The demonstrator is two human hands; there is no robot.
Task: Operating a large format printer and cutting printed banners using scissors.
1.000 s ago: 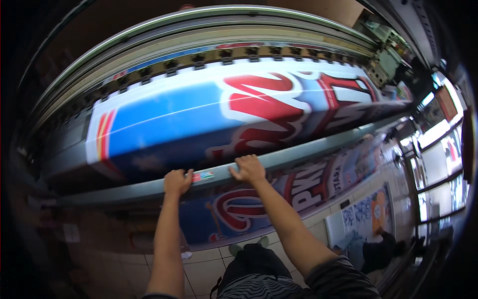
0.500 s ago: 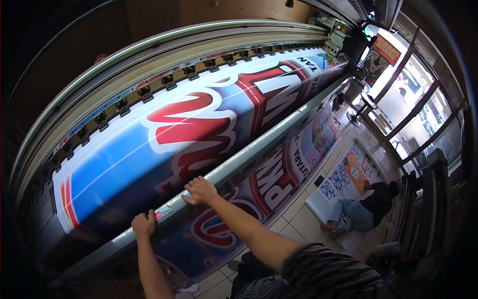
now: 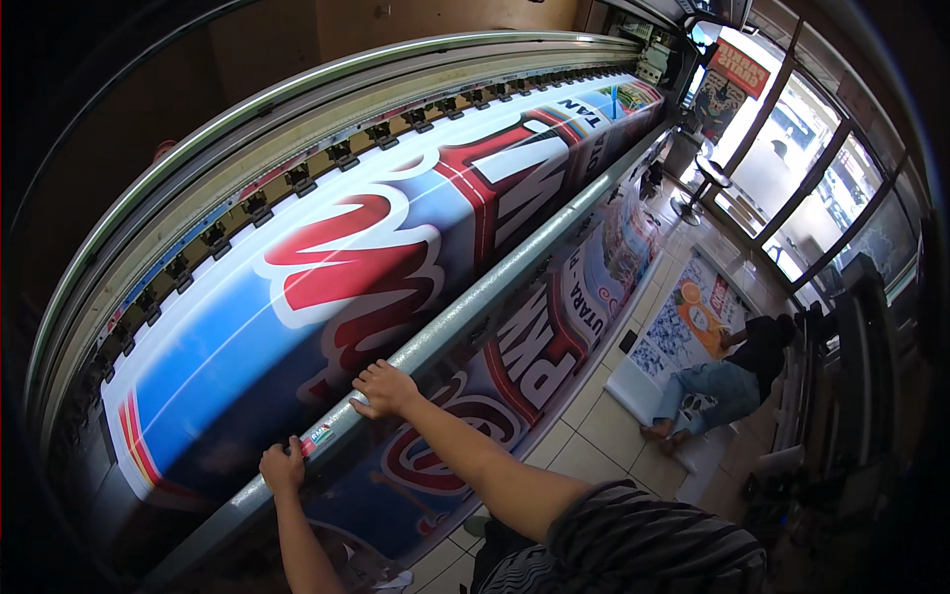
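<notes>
A long grey metal pipe [image 3: 465,308] runs slantwise in front of a wide-format printer. My left hand [image 3: 282,464] is closed round its near part, beside a small coloured sticker [image 3: 319,433]. Farther up the same pipe, my right hand [image 3: 387,389] grips it with the fingers over the top and the thumb on the near side. Behind the pipe, a large blue, red and white printed banner [image 3: 213,371] slopes down from the printer. More printed banner material [image 3: 534,346] hangs on the near side, below the pipe.
The printer's long curved rail [image 3: 297,94] spans the back. At right, a person [image 3: 727,371] sits on the tiled floor [image 3: 584,450] by a printed sheet [image 3: 683,317]. A round stool [image 3: 711,178] stands near the glass doors [image 3: 807,178]. Dark equipment lines the right side.
The whole view has shifted slightly, with the printer and the doors now a little farther left. Both hands keep their hold on the pipe. The seated person leans a bit differently.
</notes>
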